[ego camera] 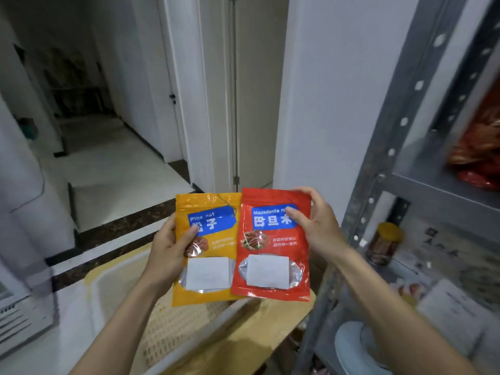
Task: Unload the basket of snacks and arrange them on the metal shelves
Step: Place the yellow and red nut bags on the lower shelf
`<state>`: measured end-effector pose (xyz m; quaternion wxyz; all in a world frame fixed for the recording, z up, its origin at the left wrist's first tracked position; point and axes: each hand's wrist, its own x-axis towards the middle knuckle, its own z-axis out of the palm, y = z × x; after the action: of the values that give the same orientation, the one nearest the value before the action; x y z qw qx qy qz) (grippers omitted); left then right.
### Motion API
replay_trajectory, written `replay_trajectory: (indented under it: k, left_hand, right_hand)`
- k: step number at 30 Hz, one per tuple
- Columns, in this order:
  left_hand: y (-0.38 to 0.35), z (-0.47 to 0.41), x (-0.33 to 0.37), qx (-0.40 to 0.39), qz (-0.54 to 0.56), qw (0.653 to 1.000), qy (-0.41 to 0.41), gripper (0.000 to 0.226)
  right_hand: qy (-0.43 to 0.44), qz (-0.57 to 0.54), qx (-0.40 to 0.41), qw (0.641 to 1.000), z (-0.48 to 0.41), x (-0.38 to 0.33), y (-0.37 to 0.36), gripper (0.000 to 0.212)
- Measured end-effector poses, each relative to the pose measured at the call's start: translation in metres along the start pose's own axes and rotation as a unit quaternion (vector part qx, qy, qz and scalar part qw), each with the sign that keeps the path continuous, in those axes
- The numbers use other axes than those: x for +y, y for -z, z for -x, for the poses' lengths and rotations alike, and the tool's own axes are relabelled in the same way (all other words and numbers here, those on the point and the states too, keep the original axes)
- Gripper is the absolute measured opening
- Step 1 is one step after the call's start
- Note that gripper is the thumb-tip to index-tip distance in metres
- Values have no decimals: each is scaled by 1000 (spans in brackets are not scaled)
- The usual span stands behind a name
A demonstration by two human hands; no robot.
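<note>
My left hand (169,249) grips an orange pine nut pouch (207,277) by its left edge. My right hand (315,224) pinches the upper right of a red macadamia pouch (272,266). Both pouches are upright, side by side, with the red one's left edge overlapping the orange one. They hang above a pale mesh basket (167,328) that rests on a yellow surface. The grey metal shelves (422,185) stand to the right of my right hand.
On the shelves sit a red snack bag (479,147) above, and a jar with an orange lid (385,243), white packets (454,301) and a pale round lid (351,345) below. A white wall and door frame stand behind the pouches. A white appliance (19,315) is at lower left.
</note>
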<state>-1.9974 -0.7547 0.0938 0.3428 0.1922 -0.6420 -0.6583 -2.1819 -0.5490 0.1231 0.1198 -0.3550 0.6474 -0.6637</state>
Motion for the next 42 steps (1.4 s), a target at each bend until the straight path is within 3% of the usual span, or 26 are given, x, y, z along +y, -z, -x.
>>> replay_trajectory:
  k: [9, 20, 30, 42]
  left_hand:
    - [-82, 80, 48, -193, 81, 978, -22, 60]
    - [-278, 247, 118, -398, 128, 906, -69, 72]
    - [-474, 456, 184, -529, 177, 826, -84, 70]
    - [-698, 555, 229, -572, 152, 801, -94, 68]
  right_hand:
    - [59, 85, 165, 981, 156, -96, 81, 40]
    - [89, 170, 348, 918, 394, -215, 234, 36]
    - [76, 164, 452, 874, 617, -316, 380, 30]
    - [69, 168, 537, 824, 710, -359, 553, 30]
